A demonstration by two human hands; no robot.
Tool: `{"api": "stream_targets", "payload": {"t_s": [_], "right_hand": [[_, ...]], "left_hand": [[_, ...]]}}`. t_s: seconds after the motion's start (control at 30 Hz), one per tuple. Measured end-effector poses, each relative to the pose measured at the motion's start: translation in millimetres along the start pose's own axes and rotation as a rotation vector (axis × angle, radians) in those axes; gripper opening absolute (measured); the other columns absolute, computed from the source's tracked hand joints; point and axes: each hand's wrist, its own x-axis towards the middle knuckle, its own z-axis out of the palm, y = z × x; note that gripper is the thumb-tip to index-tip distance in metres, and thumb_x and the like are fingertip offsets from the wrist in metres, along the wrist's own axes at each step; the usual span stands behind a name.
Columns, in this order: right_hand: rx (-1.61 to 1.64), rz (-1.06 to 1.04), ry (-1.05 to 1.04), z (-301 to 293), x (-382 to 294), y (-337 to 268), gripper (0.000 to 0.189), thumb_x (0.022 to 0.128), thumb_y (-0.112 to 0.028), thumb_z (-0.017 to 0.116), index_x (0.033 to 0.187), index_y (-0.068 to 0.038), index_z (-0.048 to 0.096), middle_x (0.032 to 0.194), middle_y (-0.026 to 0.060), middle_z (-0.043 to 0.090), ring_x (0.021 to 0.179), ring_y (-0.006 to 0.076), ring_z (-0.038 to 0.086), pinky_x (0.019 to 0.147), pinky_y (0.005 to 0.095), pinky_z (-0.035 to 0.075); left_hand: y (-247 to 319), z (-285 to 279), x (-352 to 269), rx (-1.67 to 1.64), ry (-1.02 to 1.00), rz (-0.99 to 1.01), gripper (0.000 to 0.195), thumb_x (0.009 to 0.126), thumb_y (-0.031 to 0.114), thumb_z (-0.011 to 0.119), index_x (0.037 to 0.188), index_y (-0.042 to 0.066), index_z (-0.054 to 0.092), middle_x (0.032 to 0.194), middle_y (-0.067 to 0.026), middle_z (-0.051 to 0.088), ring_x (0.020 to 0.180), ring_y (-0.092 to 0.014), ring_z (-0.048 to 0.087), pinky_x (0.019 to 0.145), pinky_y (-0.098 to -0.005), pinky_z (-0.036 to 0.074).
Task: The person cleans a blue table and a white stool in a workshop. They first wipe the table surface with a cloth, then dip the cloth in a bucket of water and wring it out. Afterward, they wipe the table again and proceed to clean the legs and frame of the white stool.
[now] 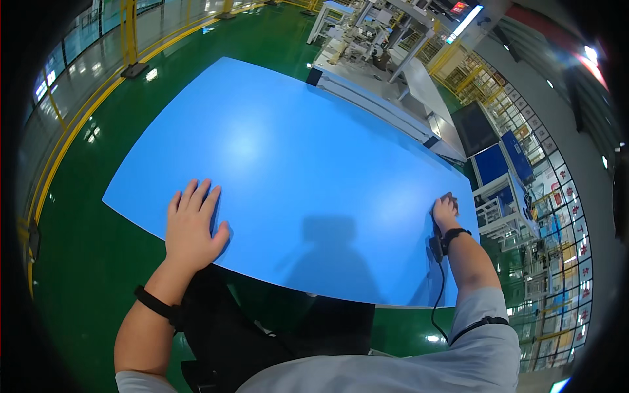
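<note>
A wide bright-blue tabletop [295,162] lies before me. My left hand [193,228] rests palm down near its front left edge, fingers a little apart and nothing in it. Toward the right end, my right hand [445,212] is closed around a dark brown object [451,198] on or just over the blue surface. The fingers cover much of that object, so its kind is unclear. Beside the right wrist is a small black device [436,249], from which a black cable [439,304] runs to my sleeve.
A workbench with an aluminium-profile edge [373,105] and several fixtures adjoins the table's far side. White frame stands [506,201] and a dark screen [474,128] are to the right. Yellow barrier posts [129,39] line the green floor [88,236] at left.
</note>
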Motion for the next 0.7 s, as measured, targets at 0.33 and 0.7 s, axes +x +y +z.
{"api": "stream_targets", "payload": {"t_s": [0.33,0.7], "right_hand": [[0.129,-0.433,0.146,-43.4,24.8,-282.0,0.069,0.102,-0.048,0.037,0.148,0.003,0.040,0.154,0.0265,0.040,0.144,0.0470,0.034,0.120,0.0546,0.026],[0.303,-0.884,0.152,-80.5,-84.3,-611.5,0.078,0.100,-0.054,0.042,0.153,0.003,0.038,0.158,0.0268,0.037,0.146,0.0487,0.032,0.121,0.0539,0.024]], "left_hand": [[3.1,-5.3,10.8,-0.072,-0.015,-0.013,0.066,0.076,0.026,0.067,0.138,0.005,0.059,0.149,-0.0187,0.051,0.143,-0.039,0.041,0.119,-0.0562,0.026],[-10.8,-7.4,12.5,-0.124,-0.084,-0.020,0.064,0.072,0.026,0.070,0.132,0.005,0.063,0.143,-0.0208,0.055,0.138,-0.043,0.047,0.114,-0.0589,0.031]]}}
